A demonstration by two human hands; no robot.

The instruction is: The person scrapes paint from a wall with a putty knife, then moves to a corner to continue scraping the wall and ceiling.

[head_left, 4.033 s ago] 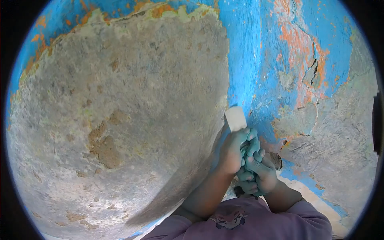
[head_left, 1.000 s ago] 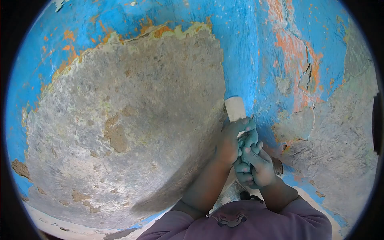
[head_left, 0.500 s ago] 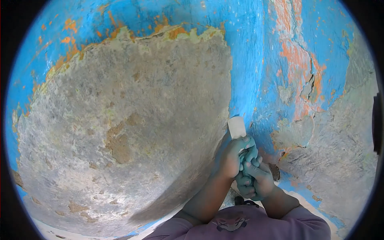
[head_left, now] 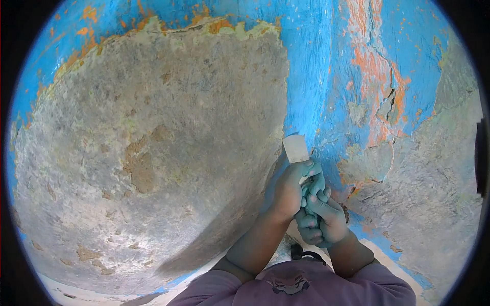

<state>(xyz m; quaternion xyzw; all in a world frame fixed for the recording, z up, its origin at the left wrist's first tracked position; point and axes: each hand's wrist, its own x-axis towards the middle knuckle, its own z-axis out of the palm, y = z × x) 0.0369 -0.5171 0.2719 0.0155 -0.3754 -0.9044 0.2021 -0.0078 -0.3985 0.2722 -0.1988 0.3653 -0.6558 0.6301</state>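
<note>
A pale, flat scraper blade [head_left: 296, 148] points up from my hands, its top edge against the blue paint [head_left: 306, 86] beside the edge of a bare grey patch [head_left: 214, 117]. My left hand [head_left: 296, 188] is wrapped round the tool just below the blade. Lower and to the right, my right hand [head_left: 323, 219] is closed round the tool's lower part. The two hands touch, and their fingers hide most of the handle. Blue-green dust coats the fingers of both.
Right of the hands, the wall has orange-pink scraped paint [head_left: 367, 76], a dark crack [head_left: 391, 102] and rough grey plaster [head_left: 423, 173]. A blue strip and a whitish surface run along the bottom. A dark object [head_left: 481, 158] stands at the right edge.
The blade and both hands have moved slightly up and left in view since half a second ago. The wall has also shifted in view. Both hands keep their hold.
</note>
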